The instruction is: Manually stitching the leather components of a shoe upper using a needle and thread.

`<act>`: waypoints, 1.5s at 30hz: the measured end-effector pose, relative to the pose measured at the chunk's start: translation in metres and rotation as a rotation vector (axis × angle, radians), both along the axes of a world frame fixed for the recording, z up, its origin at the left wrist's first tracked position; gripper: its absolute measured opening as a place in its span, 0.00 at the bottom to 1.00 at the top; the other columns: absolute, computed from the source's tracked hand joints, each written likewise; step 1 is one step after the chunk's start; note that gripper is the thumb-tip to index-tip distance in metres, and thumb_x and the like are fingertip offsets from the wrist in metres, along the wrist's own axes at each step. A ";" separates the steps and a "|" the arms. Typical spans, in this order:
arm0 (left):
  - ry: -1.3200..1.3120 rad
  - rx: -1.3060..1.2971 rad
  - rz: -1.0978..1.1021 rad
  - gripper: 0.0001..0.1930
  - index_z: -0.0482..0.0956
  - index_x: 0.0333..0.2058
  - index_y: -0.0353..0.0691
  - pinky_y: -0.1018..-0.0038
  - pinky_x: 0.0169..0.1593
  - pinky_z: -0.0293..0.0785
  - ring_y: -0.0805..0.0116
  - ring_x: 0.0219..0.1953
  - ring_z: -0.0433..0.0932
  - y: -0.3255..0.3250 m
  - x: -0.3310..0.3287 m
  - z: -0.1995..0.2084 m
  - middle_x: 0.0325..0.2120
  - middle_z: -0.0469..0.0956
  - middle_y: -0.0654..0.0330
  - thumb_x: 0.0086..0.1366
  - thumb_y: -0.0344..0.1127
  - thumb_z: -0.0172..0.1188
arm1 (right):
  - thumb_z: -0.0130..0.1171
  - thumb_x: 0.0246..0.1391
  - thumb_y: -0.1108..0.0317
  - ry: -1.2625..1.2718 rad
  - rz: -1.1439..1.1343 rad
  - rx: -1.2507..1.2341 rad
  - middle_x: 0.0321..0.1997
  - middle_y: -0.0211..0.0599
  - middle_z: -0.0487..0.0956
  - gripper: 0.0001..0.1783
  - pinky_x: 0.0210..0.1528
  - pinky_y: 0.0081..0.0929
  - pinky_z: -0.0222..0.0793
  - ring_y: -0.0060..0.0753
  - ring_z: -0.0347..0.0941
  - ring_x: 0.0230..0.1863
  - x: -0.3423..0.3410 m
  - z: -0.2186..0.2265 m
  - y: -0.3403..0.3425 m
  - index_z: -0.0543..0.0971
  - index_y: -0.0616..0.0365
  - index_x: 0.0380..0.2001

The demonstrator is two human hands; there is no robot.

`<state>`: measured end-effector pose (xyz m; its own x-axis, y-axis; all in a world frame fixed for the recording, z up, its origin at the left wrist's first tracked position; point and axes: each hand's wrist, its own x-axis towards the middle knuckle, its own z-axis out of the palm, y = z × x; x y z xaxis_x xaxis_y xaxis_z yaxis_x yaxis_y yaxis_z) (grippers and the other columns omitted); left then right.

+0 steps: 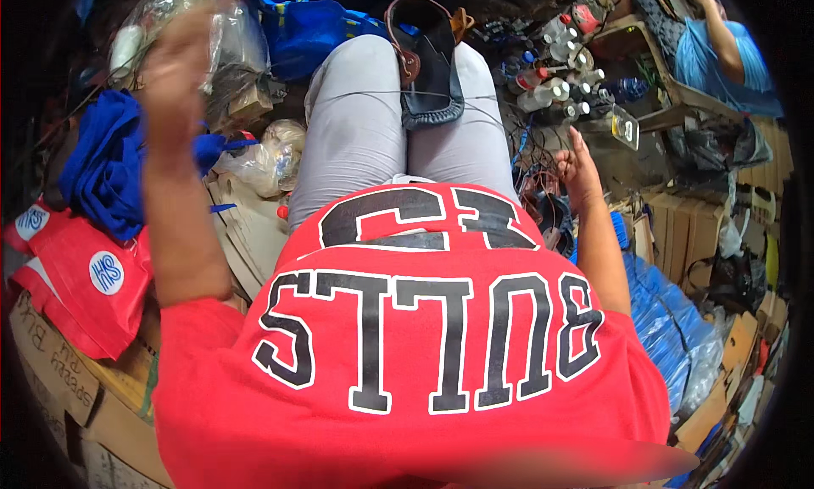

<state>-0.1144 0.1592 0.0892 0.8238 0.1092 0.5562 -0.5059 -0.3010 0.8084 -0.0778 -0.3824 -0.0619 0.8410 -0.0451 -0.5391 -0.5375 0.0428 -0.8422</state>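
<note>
Through the head camera I look straight down at the lap. A dark shoe upper (430, 73) with brown leather at its edges is wedged between the knees of the grey trousers (356, 145), its gathered end toward me. A thin dark thread (365, 93) runs across both thighs at the level of that piece.

The left hand (186, 52) is raised at the upper left, in front of clear plastic bags (237, 44), well apart from the upper. It is smeared by blur, so I cannot tell how its fingers stand or whether they hold anything.

The right hand (582, 173) is out to the right of the thigh, just below a cluster of bottles (560, 90). I see its index finger pointing up and the thumb apart from it; I cannot tell whether thread is caught between them.

On my left, a heap of blue cloth (102, 162) lies against a red bag (89, 277) with round white patches. On the right I have blue plastic sheeting (661, 319), and at the upper right sits another person in a blue shirt (712, 65).
</note>
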 end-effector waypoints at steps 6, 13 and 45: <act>-0.195 -0.084 -0.535 0.24 0.69 0.51 0.28 0.69 0.56 0.62 0.62 0.52 0.67 -0.008 0.015 0.046 0.54 0.66 0.51 0.59 0.38 0.57 | 0.52 0.56 0.43 -0.063 0.176 -0.121 0.46 0.47 0.70 0.37 0.22 0.14 0.52 0.13 0.52 0.19 0.015 0.012 0.018 0.58 0.46 0.64; -0.215 -0.198 -0.757 0.24 0.69 0.51 0.29 0.68 0.57 0.62 0.61 0.52 0.67 -0.057 0.053 0.026 0.54 0.66 0.50 0.60 0.39 0.56 | 0.56 0.50 0.40 -0.073 0.201 -0.274 0.38 0.38 0.76 0.42 0.25 0.15 0.60 0.16 0.62 0.21 -0.002 0.010 0.039 0.61 0.51 0.62; -0.261 -0.214 -0.574 0.25 0.69 0.51 0.33 0.63 0.57 0.61 0.55 0.55 0.65 -0.016 -0.020 0.051 0.54 0.65 0.45 0.63 0.47 0.51 | 0.57 0.49 0.44 -0.949 0.961 -1.305 0.37 0.34 0.80 0.26 0.49 0.39 0.58 0.37 0.75 0.41 0.048 0.112 0.214 0.75 0.40 0.50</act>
